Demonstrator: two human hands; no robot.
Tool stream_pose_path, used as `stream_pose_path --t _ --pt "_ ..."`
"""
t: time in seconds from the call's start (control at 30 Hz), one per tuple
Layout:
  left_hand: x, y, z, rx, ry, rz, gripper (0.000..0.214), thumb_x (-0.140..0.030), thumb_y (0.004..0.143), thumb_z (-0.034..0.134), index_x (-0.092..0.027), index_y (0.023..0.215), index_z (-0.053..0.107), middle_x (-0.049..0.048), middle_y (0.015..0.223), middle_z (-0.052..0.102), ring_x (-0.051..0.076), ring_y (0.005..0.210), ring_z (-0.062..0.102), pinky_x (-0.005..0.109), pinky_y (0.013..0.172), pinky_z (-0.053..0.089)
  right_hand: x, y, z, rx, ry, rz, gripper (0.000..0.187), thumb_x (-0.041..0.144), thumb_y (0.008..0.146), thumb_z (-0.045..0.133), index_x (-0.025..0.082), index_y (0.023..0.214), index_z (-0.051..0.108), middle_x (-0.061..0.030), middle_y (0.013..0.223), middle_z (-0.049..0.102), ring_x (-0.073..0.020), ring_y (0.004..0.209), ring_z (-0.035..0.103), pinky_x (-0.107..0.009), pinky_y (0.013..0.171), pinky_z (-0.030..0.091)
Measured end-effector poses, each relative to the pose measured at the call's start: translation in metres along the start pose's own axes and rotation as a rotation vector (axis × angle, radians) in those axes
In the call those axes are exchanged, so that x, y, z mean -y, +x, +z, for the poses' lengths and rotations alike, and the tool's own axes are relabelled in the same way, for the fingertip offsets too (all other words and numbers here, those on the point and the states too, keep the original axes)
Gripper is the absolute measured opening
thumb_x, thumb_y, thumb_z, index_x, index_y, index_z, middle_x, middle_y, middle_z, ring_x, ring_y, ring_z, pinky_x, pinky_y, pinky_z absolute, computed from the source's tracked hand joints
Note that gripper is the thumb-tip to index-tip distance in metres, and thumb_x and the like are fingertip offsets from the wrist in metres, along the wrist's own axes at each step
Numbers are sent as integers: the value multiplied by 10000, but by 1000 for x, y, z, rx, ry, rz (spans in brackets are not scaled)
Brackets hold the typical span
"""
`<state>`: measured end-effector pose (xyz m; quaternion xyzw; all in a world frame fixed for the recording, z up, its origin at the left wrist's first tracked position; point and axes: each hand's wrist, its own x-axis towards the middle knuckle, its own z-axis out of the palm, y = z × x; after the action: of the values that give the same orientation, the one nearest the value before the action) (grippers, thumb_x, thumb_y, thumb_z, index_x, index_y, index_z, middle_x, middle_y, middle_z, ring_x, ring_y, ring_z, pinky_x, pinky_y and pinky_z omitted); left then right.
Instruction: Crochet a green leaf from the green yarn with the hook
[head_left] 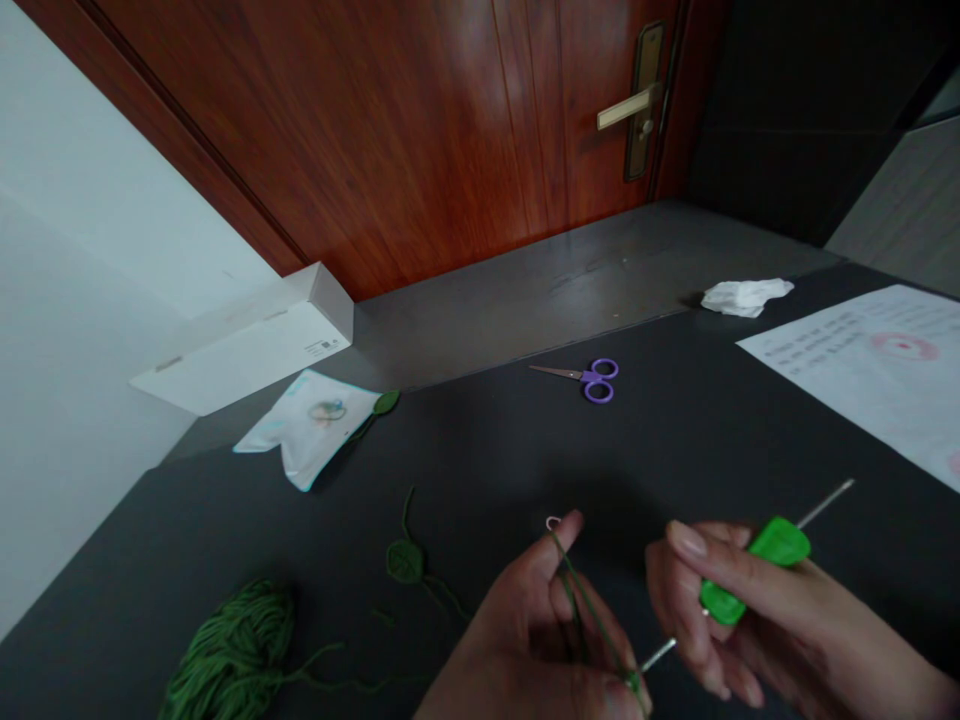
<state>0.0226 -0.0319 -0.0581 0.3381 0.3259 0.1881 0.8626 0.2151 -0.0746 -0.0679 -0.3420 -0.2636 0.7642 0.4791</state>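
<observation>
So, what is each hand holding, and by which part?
The right hand grips a crochet hook by its green handle; the left hand pinches green yarn strung over its forefinger.

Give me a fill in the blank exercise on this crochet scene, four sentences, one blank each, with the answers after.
1. The right hand grips a crochet hook by its ____ handle.
2. A strand of green yarn is looped over a finger of the ____ hand.
3. The scissors lying on the dark table have ____ handles.
4. The crumpled tissue near the table's far edge is ____.
Missing words: green, left, purple, white.
</observation>
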Motion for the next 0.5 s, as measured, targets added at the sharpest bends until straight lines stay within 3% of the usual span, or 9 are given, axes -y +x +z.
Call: stream_pose_path --t 0.07,0.13,0.27,0.37,0.5 --pt "3 4 -4 44 -69 -48 1199 -149 543 899 -99 1475 147 -23 718 701 81 578 602 226 593 364 0 -2 -2 35 -87 -64 490 523 913 558 169 615 720 -23 551 609 -93 469 529 -187 416 370" --pt "6 8 -8 65 -99 -85 1160 -135 493 910 -81 1433 233 -26 685 707 69 539 593 210 563 340 -1 -4 -6 82 -208 -162 523 516 945 504 174 626 738 -36 576 615 -103 481 539 -205 419 379" --pt "13 15 -14 137 -137 -133 894 -81 421 898 -95 1215 488 -19 684 732 58 541 598 213 635 339 2 -5 -11 247 -520 -486 510 447 999 424 171 690 723 -39 578 615 -129 544 584 -236 512 448" --pt "18 18 -20 221 -150 -168 733 -60 411 875 -104 1084 586 -43 688 728 59 594 597 210 681 325 7 -6 -15 367 -672 -708 421 362 1020 420 182 753 690 -27 606 645 -130 590 622 -230 578 486" --pt "21 19 -24 245 -126 -281 733 -74 469 847 -102 1154 586 -34 801 740 74 655 588 227 730 339 5 -9 -25 445 -903 -873 414 306 1045 342 189 806 659 -8 643 653 -117 588 640 -228 610 515"
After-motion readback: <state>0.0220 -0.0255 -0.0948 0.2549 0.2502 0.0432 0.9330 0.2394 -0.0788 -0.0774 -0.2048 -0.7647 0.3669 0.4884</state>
